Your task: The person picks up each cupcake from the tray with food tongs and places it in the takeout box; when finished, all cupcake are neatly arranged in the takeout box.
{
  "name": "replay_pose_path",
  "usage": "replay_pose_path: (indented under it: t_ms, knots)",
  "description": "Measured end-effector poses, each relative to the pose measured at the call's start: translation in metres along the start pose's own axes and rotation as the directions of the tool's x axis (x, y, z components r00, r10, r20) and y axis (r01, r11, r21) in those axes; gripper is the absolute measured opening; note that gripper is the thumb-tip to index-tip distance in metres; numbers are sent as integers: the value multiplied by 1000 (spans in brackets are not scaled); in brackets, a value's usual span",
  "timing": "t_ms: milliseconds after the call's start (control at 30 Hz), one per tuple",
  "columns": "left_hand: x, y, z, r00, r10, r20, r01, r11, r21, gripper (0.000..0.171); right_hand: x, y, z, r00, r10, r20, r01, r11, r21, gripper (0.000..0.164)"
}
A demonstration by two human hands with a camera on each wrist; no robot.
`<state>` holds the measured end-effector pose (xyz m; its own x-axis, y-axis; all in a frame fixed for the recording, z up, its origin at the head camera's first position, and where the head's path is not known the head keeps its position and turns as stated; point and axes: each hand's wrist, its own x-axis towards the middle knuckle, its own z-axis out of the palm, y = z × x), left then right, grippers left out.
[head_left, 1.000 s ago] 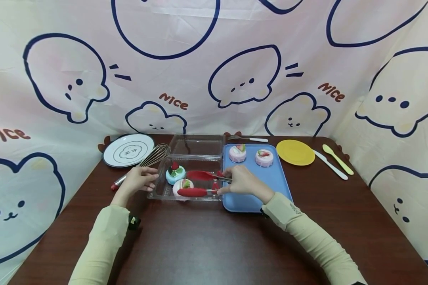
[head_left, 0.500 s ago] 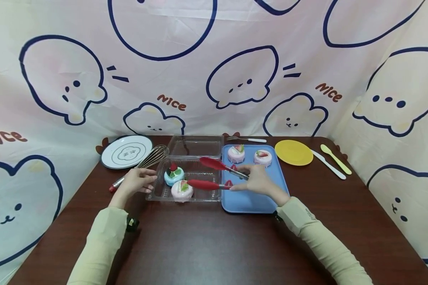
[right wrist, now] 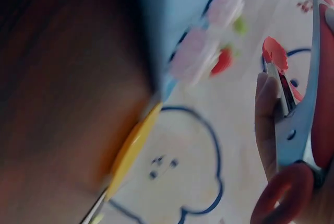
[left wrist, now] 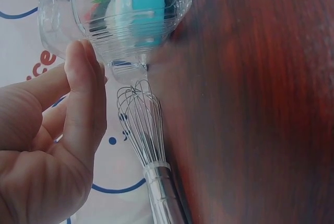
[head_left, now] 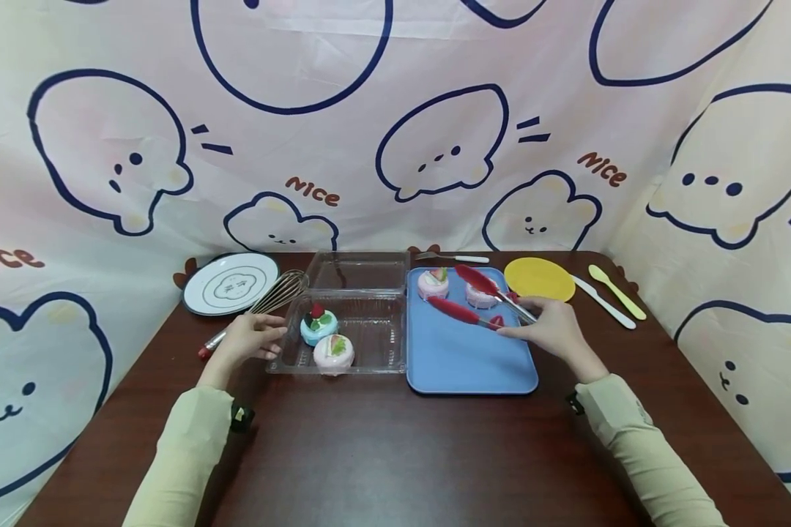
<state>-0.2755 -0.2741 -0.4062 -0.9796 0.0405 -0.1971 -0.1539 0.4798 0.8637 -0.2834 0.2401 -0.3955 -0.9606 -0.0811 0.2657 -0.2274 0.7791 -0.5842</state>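
Note:
My right hand grips a pair of red-tipped metal tongs above the blue tray. The tongs' two ends stand apart with nothing between them; one overlaps a pink toy cake topped with strawberry. Another pink cake sits beside it on the tray. My left hand is at the left side of a clear hinged plastic box, relaxed fingers right at its rim. Inside the open box lie a blue cake with a berry and a pink-white cake.
A whisk lies behind my left hand, partly over a white plate. At the back right are a yellow plate, a white knife and a yellow-green spoon. A fork lies behind the tray.
My right hand has drawn the tongs out from over the box, away from the pink-white cake, rightward over the tray. My left hand stays at the box's rim.

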Motion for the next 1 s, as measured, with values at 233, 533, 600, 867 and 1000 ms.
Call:
replay_pose_path:
  t_ms: [233,533,600,867,1000]
  knots:
    - [1,-4,0,1000,-15,-12,14,1000,-11,43,-1,33,-10,994,99,-54,-102,993,-66,87]
    - [2,-5,1,999,-28,-14,28,999,-15,45,6,49,-6,988,152,-33,-155,979,-129,84]
    - [2,-5,1,1000,-21,-10,21,1000,-11,44,7,50,-6,988,154,-21,-155,979,-132,82]
    - [2,-4,0,1000,-18,-12,18,1000,-9,43,8,49,-5,987,161,-6,-160,975,-156,77]
    - [1,-3,-1,1000,-18,-4,18,1000,-12,43,8,47,-5,986,168,12,-164,974,-156,76]
